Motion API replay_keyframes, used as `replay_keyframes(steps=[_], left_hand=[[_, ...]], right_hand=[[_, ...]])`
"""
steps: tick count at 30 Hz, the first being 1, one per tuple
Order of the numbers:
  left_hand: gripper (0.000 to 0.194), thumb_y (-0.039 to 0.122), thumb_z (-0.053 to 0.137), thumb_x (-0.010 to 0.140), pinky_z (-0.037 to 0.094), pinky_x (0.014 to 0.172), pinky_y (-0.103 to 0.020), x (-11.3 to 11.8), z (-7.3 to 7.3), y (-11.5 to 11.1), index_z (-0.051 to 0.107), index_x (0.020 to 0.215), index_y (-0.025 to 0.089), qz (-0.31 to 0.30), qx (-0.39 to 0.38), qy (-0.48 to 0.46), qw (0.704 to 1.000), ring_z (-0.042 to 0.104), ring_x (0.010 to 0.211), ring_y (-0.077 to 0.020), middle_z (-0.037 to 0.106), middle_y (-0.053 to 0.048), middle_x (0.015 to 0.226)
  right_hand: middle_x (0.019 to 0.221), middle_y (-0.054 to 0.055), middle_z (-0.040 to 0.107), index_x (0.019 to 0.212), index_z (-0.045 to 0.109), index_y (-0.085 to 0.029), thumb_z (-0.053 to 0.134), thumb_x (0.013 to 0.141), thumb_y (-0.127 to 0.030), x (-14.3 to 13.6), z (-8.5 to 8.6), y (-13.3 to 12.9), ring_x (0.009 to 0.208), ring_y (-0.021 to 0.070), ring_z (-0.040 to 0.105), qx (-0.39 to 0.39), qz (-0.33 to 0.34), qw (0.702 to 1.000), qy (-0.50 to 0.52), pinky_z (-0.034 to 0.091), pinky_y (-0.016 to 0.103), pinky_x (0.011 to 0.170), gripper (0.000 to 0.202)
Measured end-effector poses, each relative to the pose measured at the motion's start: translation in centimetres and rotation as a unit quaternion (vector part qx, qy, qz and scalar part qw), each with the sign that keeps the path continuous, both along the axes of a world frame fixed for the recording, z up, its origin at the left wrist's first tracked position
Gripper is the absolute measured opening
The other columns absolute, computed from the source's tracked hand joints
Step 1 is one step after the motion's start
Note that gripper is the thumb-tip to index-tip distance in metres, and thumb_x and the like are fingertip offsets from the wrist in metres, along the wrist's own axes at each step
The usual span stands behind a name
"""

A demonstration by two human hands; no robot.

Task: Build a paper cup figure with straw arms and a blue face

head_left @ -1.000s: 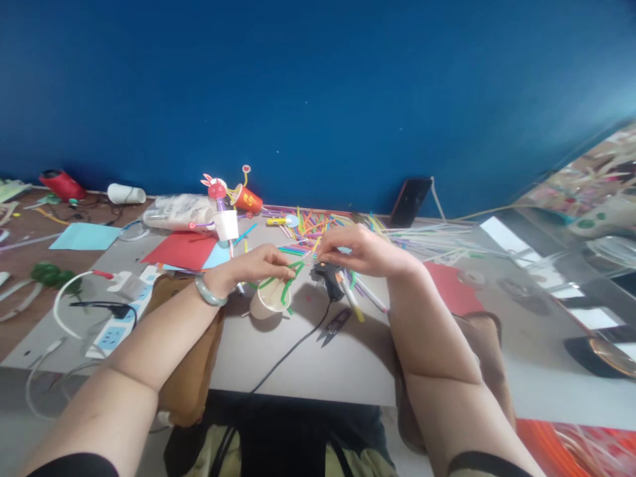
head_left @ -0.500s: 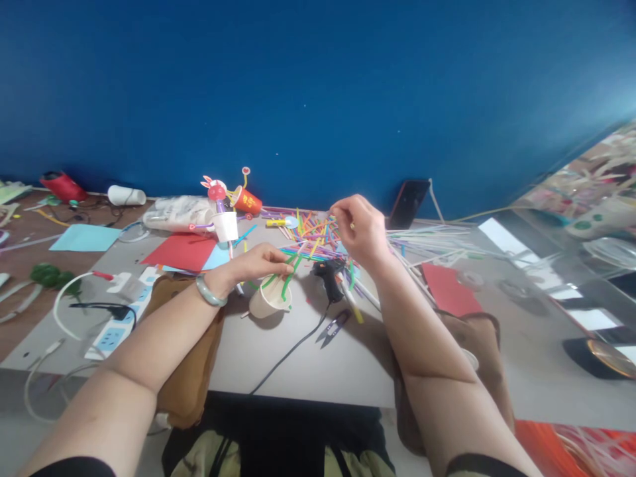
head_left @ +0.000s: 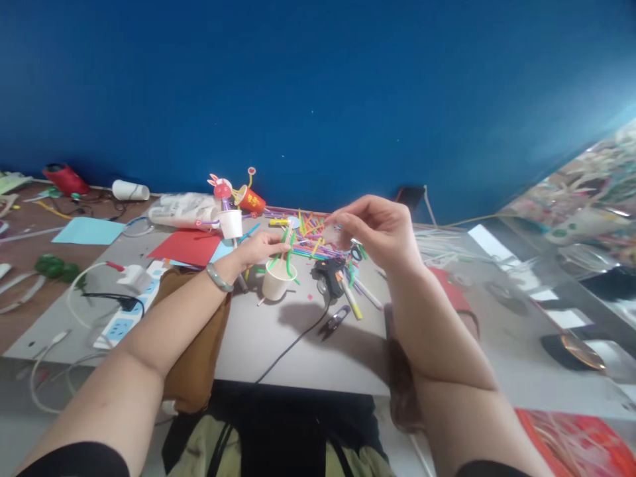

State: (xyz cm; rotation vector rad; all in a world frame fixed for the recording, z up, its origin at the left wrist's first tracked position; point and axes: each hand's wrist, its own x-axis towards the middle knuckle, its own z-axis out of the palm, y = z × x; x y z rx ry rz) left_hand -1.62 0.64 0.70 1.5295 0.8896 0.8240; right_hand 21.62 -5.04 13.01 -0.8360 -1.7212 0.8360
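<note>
A white paper cup (head_left: 275, 286) stands on the grey table with green straw-like pieces (head_left: 291, 262) rising from its mouth and sticking out at its sides. My left hand (head_left: 265, 248) is closed in a pinch on the upper end of these green straws. Raised above the table to the right is my right hand (head_left: 385, 228), thumb and fingertips drawn together; whatever is between them is too small to make out. Below it lies a black hot glue gun (head_left: 328, 277) with its cord, beside small thread snips (head_left: 336, 320) and a yellow-tipped stick (head_left: 354, 305).
Loose coloured straws (head_left: 311, 228) lie heaped along the blue wall. A finished-looking cup figure (head_left: 230, 224) and a tipped red cup (head_left: 254, 201) stand behind red paper (head_left: 185, 246). At left is a power strip (head_left: 119, 328); brown cushions (head_left: 191, 358) lie under my forearms.
My right hand has come away from the straw heap, closer and to the right. The paper cup, tilted before, now sits more upright, my left hand still pinching the green straws.
</note>
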Motion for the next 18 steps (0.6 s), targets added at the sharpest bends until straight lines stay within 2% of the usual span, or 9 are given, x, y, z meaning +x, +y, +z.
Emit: replay_keyframes(steps=[3, 5, 8, 10, 12, 14, 17, 18], left_hand=[[0.035, 0.047, 0.078, 0.073, 0.043, 0.064, -0.027, -0.1, -0.7, 0.3, 0.071, 0.073, 0.013, 0.023, -0.001, -0.014, 1.0, 0.056, 0.065, -0.0133, 0.065, -0.003, 0.069], [0.035, 0.047, 0.079, 0.071, 0.043, 0.064, -0.027, 0.0, -1.0, 0.5, 0.071, 0.073, 0.013, 0.026, -0.003, -0.029, 0.999, 0.056, 0.064, -0.013, 0.065, -0.002, 0.069], [0.035, 0.047, 0.081, 0.069, 0.042, 0.061, -0.026, 0.1, -1.1, 0.6, 0.07, 0.069, 0.013, 0.028, -0.011, -0.036, 0.999, 0.053, 0.059, -0.0109, 0.062, -0.001, 0.063], [0.035, 0.045, 0.082, 0.068, 0.041, 0.059, -0.026, 0.2, -1.1, 0.6, 0.069, 0.066, 0.013, 0.033, -0.012, -0.036, 0.999, 0.052, 0.056, -0.0106, 0.061, 0.0, 0.06], [0.033, 0.043, 0.083, 0.068, 0.042, 0.059, -0.026, 0.3, -1.0, 0.5, 0.068, 0.065, 0.014, 0.037, -0.012, -0.043, 0.998, 0.054, 0.057, -0.0116, 0.062, -0.001, 0.06], [0.031, 0.041, 0.083, 0.067, 0.044, 0.062, -0.027, 0.4, -0.8, 0.4, 0.069, 0.067, 0.014, 0.04, -0.016, -0.05, 0.998, 0.056, 0.06, -0.0129, 0.063, -0.001, 0.061], [0.031, 0.041, 0.083, 0.066, 0.047, 0.066, -0.028, 0.4, -0.7, 0.4, 0.07, 0.071, 0.014, 0.046, -0.026, -0.057, 0.997, 0.059, 0.064, -0.0135, 0.066, -0.002, 0.066], [0.031, 0.041, 0.083, 0.066, 0.047, 0.068, -0.028, 0.4, -0.7, 0.4, 0.07, 0.073, 0.014, 0.048, -0.03, -0.06, 0.997, 0.06, 0.065, -0.0136, 0.067, -0.002, 0.068]], right_hand=[[0.061, 0.001, 0.067, 0.078, 0.068, -0.017, 0.081, 0.077, -0.044, 0.9, 1.9, -0.9, 0.05, 0.0102, 0.06, -0.022, 0.038, 0.997, -0.071, 0.049, 0.025, 0.047, 0.03], [0.061, 0.0, 0.067, 0.078, 0.069, -0.018, 0.083, 0.075, -0.042, 2.6, 2.9, -1.9, 0.052, 0.0111, 0.061, -0.057, 0.063, 0.988, -0.131, 0.05, 0.025, 0.049, 0.028], [0.069, 0.003, 0.07, 0.08, 0.071, -0.018, 0.08, 0.078, -0.046, 6.6, 4.0, -4.2, 0.059, 0.0131, 0.064, -0.12, 0.096, 0.955, -0.255, 0.053, 0.027, 0.055, 0.029], [0.074, 0.005, 0.071, 0.082, 0.072, -0.019, 0.074, 0.083, -0.048, 9.9, 4.5, -6.0, 0.065, 0.0145, 0.066, -0.124, 0.107, 0.93, -0.33, 0.053, 0.027, 0.058, 0.029], [0.08, 0.007, 0.071, 0.086, 0.072, -0.021, 0.068, 0.087, -0.052, 13.0, 4.6, -7.8, 0.071, 0.0163, 0.066, -0.136, 0.077, 0.916, -0.37, 0.053, 0.03, 0.064, 0.031], [0.083, 0.01, 0.072, 0.087, 0.074, -0.025, 0.065, 0.086, -0.062, 16.0, 4.2, -9.8, 0.073, 0.0185, 0.066, -0.169, 0.024, 0.897, -0.408, 0.053, 0.034, 0.067, 0.038], [0.078, 0.016, 0.07, 0.079, 0.075, -0.03, 0.06, 0.077, -0.08, 20.7, 2.1, -13.0, 0.067, 0.0209, 0.066, -0.239, -0.033, 0.86, -0.45, 0.051, 0.037, 0.061, 0.052], [0.075, 0.018, 0.069, 0.074, 0.075, -0.031, 0.053, 0.075, -0.086, 22.6, 1.1, -14.0, 0.065, 0.0213, 0.065, -0.222, -0.094, 0.858, -0.453, 0.051, 0.038, 0.06, 0.059]])
